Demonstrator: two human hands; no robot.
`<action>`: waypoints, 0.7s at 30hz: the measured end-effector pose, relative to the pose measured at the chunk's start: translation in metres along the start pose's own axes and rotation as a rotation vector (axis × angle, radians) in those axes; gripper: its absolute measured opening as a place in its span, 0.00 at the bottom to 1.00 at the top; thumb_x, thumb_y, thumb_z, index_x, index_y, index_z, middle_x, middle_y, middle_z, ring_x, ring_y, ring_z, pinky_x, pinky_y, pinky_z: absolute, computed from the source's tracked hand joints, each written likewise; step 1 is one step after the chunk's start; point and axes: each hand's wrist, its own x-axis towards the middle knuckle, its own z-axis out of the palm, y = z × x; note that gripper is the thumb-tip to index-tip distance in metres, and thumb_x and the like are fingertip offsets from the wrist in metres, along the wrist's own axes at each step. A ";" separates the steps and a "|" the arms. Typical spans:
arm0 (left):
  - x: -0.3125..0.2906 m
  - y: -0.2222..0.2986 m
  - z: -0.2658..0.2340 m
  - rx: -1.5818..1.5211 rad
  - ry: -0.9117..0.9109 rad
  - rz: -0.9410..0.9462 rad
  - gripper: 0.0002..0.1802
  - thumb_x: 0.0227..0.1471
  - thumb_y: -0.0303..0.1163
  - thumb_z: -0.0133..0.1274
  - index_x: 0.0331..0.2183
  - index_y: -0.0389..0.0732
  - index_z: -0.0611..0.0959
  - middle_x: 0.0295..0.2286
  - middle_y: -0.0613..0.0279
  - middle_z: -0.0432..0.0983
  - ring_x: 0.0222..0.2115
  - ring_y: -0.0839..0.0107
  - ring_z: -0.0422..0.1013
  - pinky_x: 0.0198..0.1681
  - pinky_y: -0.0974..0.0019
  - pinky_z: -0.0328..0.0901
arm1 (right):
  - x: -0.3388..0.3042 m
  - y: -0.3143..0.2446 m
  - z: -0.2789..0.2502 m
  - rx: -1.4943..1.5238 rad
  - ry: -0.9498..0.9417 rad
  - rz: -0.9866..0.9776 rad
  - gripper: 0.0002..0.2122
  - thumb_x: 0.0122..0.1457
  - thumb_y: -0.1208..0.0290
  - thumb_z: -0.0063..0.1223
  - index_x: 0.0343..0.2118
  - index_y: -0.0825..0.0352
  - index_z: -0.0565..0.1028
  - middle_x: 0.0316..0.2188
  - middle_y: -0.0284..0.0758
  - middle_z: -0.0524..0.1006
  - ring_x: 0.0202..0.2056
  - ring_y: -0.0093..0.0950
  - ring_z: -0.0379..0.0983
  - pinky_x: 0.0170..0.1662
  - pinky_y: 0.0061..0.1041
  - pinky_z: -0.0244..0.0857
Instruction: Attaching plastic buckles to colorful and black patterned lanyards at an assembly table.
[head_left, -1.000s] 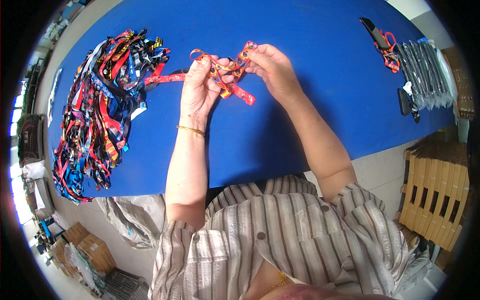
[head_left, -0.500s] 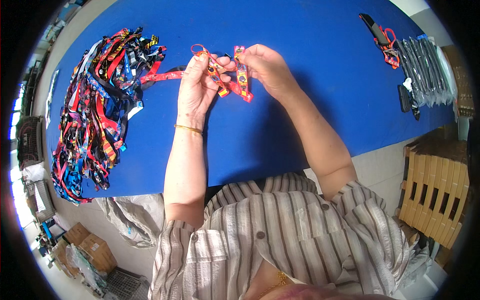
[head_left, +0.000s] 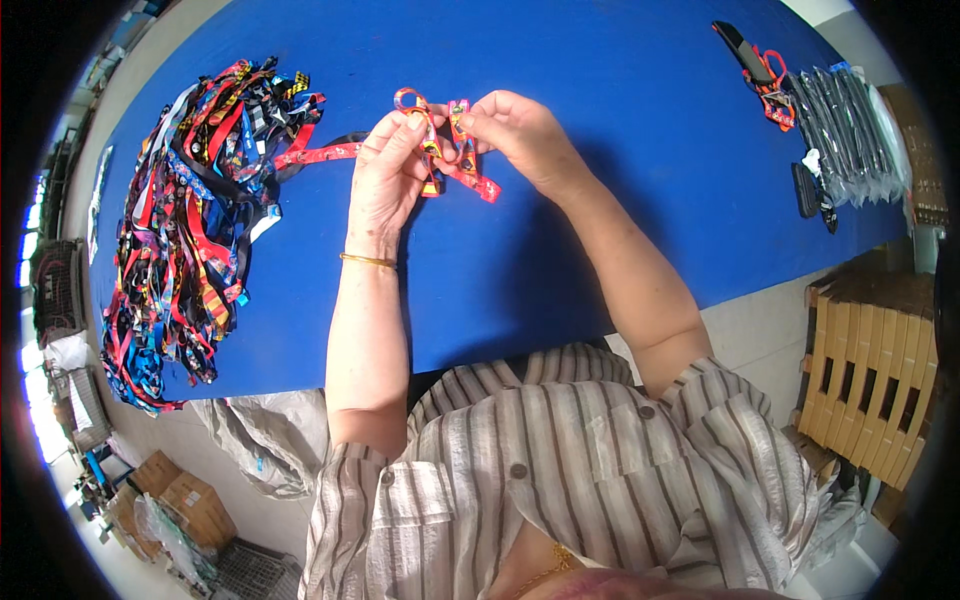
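A red, patterned fabric strap (head_left: 484, 187), like a lanyard ribbon, is folded between my two hands above the blue table. My left hand (head_left: 385, 170) is closed on it, thumb and fingers pinching a section whose small loop sticks up past the thumb. Opposite, my right hand (head_left: 525, 140) pinches another length of the same strap between thumb and fingers. A red ribbon (head_left: 318, 153) runs from behind my left hand to the big heap of multicoloured straps (head_left: 200, 225) on the left. The fingers partly hide the strap's middle.
Clear plastic-wrapped black flat items (head_left: 845, 130) lie at the table's right end. Beside them are red-handled scissors (head_left: 772, 68), a black-handled tool (head_left: 735, 45) and a small black object (head_left: 804, 190). Brown slatted cartons (head_left: 868, 380) stand right of the blue table (head_left: 500, 270).
My hands have come slightly closer together, with the right hand shifting left. The strap is folded more tightly, and its loop now stands rounder above my left thumb.
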 end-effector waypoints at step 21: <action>0.001 0.001 -0.004 0.079 0.108 -0.005 0.12 0.59 0.31 0.55 0.40 0.32 0.82 0.28 0.60 0.79 0.23 0.75 0.72 0.27 0.74 0.69 | -0.006 -0.004 0.004 0.034 -0.140 -0.067 0.07 0.65 0.73 0.50 0.39 0.72 0.74 0.34 0.34 0.78 0.37 0.19 0.74 0.43 0.21 0.70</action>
